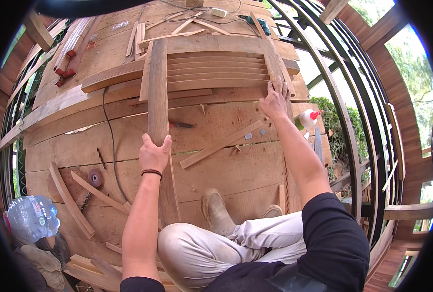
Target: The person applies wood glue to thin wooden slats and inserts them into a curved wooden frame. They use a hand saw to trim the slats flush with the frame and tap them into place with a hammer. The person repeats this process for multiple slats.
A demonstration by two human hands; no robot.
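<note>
A wooden louvred frame (158, 82) lies over the plank platform, with several thin slats (218, 74) set between its two long side rails near the far end. My left hand (154, 155) is closed around the left rail, its thumb along the inner side. Farther away, my right hand (275, 102) holds the right rail near the lowest slat, fingers over the wood. A bottle with a red cap (306, 118) lies just right of my right wrist. Between the rails are a loose wood strip (221, 144) and a dark tool with red on it (181, 125).
Wood offcuts and a round abrasive wheel (94, 177) lie at left, near a black cable (107, 117). A large clear plastic bottle (33, 218) stands at lower left. A teal power drill (258, 24) lies at the far side. Dark metal rails (340, 100) edge the right.
</note>
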